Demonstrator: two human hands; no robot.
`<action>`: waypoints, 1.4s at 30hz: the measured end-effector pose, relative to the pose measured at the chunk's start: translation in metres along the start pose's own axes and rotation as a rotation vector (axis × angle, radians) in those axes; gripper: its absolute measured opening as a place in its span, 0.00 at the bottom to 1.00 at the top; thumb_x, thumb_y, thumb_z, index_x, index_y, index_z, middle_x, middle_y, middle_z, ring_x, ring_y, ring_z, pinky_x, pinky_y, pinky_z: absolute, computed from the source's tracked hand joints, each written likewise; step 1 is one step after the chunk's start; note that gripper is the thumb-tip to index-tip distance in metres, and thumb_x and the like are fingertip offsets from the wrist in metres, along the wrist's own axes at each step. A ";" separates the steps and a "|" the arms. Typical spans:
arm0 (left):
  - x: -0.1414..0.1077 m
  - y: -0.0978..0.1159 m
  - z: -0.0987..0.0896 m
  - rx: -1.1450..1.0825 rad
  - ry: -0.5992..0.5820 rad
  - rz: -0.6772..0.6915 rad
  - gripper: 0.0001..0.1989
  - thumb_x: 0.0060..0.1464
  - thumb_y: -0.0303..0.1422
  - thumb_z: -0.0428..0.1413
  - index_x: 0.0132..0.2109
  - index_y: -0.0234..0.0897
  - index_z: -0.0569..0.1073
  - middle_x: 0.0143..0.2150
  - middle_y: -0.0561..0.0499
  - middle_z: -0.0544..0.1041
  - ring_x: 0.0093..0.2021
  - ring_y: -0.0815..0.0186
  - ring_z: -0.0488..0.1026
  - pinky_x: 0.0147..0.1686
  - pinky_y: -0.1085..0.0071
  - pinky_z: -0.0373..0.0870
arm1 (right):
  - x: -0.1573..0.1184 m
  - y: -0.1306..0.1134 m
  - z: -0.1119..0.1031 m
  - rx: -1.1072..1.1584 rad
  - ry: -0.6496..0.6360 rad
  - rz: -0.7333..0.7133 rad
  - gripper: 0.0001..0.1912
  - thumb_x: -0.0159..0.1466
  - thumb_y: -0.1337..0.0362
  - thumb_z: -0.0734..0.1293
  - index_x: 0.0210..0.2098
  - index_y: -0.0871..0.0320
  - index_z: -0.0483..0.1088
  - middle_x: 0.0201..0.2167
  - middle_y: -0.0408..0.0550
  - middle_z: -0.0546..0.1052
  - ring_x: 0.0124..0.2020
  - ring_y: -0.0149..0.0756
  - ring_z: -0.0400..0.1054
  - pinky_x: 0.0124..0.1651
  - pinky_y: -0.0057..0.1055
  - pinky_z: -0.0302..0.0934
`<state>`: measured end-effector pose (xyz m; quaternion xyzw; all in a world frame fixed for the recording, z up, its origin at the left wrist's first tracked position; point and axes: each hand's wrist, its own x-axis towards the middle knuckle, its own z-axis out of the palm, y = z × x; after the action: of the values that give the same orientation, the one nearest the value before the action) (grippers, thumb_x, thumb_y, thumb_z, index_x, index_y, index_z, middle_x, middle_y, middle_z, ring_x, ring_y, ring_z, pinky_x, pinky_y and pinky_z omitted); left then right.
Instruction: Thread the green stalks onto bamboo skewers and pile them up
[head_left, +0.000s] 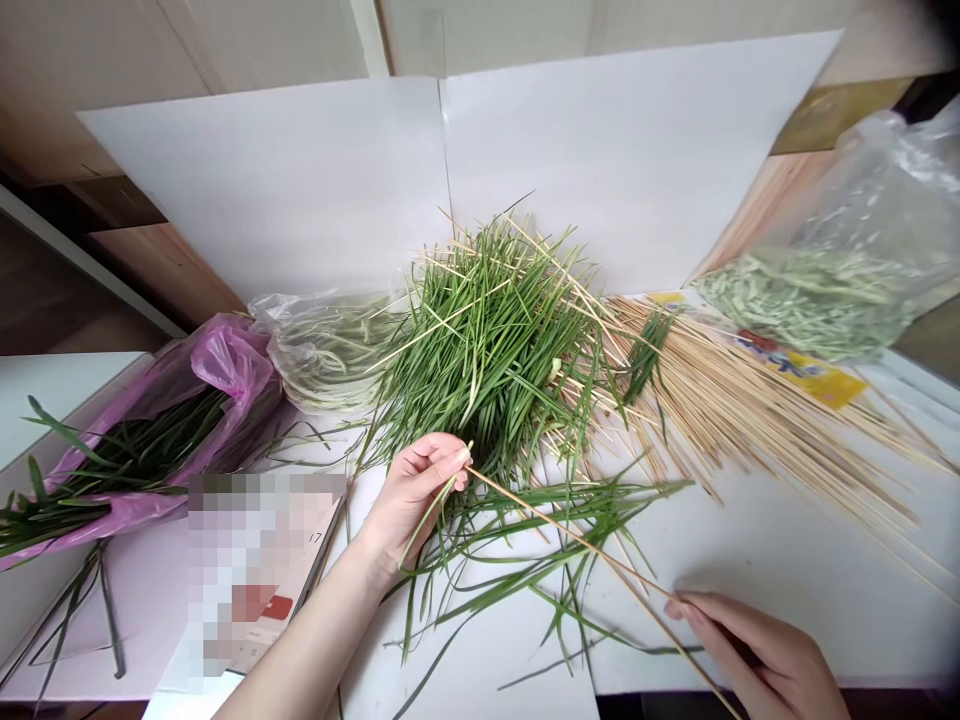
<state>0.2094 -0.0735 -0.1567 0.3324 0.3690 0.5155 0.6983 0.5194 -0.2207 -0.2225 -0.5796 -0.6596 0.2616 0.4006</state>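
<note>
A thin wooden skewer (564, 530) slants between my two hands above the white table. My left hand (426, 490) pinches its upper end together with the pale end of a green leaf (426, 522) that hangs down. At the lower right, my right hand (757, 640) has its fingers closed on the skewer's other part. Behind my left hand rises a large heap of long green leaves (487, 340), with some skewers stuck across it. Loose leaves (517, 570) lie scattered on the table below the heap.
Many skewers (720, 400) fan out at the right, near a small leaf bundle (649, 355). A clear bag of pale green pieces (817, 295) stands at back right. At left are a pink bag of leaves (232, 370), another clear bag (322, 345) and a lit screen (281, 580).
</note>
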 end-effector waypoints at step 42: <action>-0.007 -0.006 0.007 0.165 0.083 0.090 0.08 0.46 0.32 0.70 0.30 0.33 0.81 0.26 0.52 0.78 0.24 0.74 0.71 0.29 0.77 0.69 | 0.002 0.004 0.000 -0.028 0.032 -0.041 0.13 0.70 0.61 0.64 0.36 0.55 0.80 0.33 0.45 0.82 0.33 0.41 0.79 0.35 0.20 0.73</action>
<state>0.2168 -0.0822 -0.1569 0.3835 0.4237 0.5274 0.6287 0.5217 -0.2182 -0.2253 -0.5754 -0.6685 0.2348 0.4084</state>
